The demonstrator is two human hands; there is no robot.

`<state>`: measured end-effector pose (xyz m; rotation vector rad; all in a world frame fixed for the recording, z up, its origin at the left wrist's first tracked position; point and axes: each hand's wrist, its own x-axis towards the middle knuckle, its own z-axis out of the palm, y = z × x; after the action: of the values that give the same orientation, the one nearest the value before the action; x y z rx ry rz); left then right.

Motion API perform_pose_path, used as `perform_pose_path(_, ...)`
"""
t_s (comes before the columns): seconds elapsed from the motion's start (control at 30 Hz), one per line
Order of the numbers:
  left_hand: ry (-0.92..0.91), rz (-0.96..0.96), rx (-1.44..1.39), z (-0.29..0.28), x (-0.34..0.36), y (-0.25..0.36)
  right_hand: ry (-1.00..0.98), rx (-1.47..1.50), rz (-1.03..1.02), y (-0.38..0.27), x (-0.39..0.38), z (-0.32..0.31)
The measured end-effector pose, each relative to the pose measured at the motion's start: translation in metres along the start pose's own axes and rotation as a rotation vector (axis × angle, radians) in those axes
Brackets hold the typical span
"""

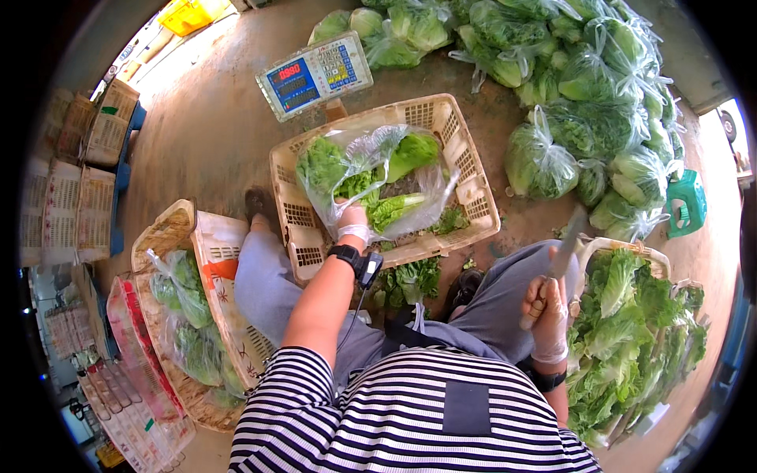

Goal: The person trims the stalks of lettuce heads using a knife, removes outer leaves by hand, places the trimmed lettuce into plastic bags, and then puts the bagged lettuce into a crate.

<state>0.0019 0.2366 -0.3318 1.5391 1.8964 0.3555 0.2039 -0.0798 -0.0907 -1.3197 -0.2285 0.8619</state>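
Observation:
My left hand (353,219), in a thin clear glove, reaches into a clear plastic bag (430,189) among heads of green lettuce (406,154). Its fingers are hidden by the leaves, so their grip does not show. The bag lies spread inside a worn cream plastic crate (482,217) in front of me. At my right thigh, my gloved right hand (550,319) is closed round the handle of a knife (569,243), its broad blade pointing up and away. Loose lettuce leaves (619,331) fill a container just right of that hand.
Behind the crate stands a scale display (314,76) with lit digits. Bagged lettuces (583,126) are heaped at the far right, beside a green plastic stool (686,203). On my left, another crate (217,244) holds bagged greens (185,292). Stacked crates (79,209) line the left side.

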Motion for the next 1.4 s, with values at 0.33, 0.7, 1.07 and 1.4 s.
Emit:
perform_pose_path(0.33, -0.373, -0.180, 0.368, 0.001, 0.014, 0.017, -0.116, 0.035, 0.115, 0.032, 0.024, -0.001)
perform_pose_path(0.7, -0.657, -0.255, -0.275, -0.082, 0.039, 0.042, -0.118, -0.062, 0.260, 0.037, 0.051, 0.045)
perform_pose_path(1.07, -1.009, -0.395, -1.269, -0.102, -0.114, 0.093, -0.195, -0.727, -0.425, 0.064, 0.057, 0.134)
perform_pose_path(1.4, -1.571, -0.129, -1.124, -0.100, -0.277, 0.181, 0.164, -0.349, -0.652, -0.016, -0.014, 0.025)
